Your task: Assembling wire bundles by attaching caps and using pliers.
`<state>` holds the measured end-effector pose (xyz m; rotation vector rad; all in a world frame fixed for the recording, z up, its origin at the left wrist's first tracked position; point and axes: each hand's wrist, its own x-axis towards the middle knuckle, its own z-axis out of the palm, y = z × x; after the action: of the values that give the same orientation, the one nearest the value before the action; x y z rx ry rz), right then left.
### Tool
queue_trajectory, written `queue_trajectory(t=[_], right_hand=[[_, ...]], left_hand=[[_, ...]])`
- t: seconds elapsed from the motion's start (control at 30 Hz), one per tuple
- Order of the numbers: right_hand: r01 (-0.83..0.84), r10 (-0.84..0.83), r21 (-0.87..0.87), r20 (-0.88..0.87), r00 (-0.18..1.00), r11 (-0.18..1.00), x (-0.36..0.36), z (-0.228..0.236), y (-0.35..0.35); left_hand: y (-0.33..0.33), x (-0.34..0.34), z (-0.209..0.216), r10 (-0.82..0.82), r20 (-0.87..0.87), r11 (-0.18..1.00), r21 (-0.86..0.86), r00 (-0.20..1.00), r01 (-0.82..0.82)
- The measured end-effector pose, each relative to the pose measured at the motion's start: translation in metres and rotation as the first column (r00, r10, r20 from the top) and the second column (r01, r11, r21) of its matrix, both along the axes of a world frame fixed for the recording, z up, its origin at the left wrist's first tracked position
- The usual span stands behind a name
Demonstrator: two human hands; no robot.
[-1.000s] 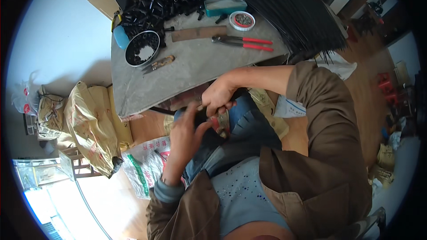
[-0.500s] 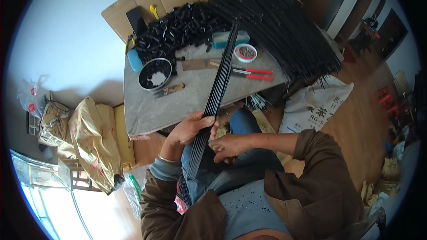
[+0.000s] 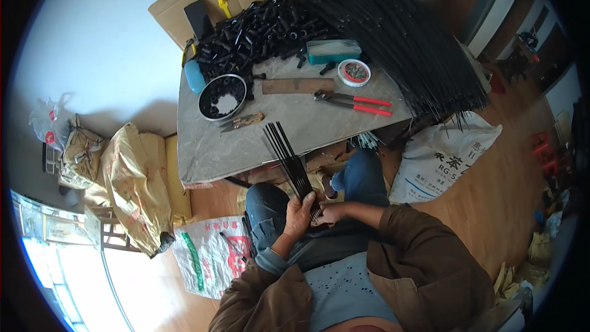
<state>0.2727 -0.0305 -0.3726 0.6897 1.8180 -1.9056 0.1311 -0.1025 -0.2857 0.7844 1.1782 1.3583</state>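
My left hand (image 3: 300, 214) is closed around a bundle of thin black rods (image 3: 287, 158), above my lap. The rods slant up and away toward the table's near edge, their far ends slightly fanned out. Against the near end of the same bundle, my right hand (image 3: 332, 213) is closed, its fingers curled in and partly hidden. On the grey table (image 3: 276, 126) beyond lie red-handled pincers (image 3: 353, 102), a flat brown bar (image 3: 297, 86) and small thread snips (image 3: 243, 121). A bowl (image 3: 222, 97) there holds black pieces and something white.
Black tubular parts (image 3: 264, 31) are heaped at the back, beside a large pile of black rods (image 3: 405, 43). A teal box (image 3: 334, 53) and a round tub of small metal pieces (image 3: 354, 73) stand in front. A white sack (image 3: 439, 163) sits right of the table, yellow sacks (image 3: 138, 184) left.
The rod bundle has come down toward my lap and now tilts to the left. My right hand has moved against its near end. The view has shifted slightly.
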Motion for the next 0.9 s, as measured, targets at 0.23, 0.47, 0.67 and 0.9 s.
queue_trajectory(t=[0.23,0.47,0.67,0.9], right_hand=[[-0.189,0.178,-0.032,-0.217,0.96,0.981,0.009,0.0,-0.035],[-0.195,0.272,0.189,-0.657,0.703,0.962,0.03,0.098,0.078],[0.301,-0.366,-0.241,-0.792,0.489,0.923,0.01,0.32,0.112],[0.08,-0.273,-0.261,-0.906,0.323,0.962,0.034,0.351,0.044]], left_hand=[[0.024,-0.009,0.133,0.146,-0.078,0.974,0.188,0.986,-0.129],[0.034,0.022,0.138,-0.054,-0.02,0.979,0.196,0.998,0.057],[0.031,0.037,0.138,-0.173,-0.009,0.955,0.244,0.985,0.169],[0.03,0.025,0.131,-0.067,0.122,0.992,0.11,0.99,0.054]])
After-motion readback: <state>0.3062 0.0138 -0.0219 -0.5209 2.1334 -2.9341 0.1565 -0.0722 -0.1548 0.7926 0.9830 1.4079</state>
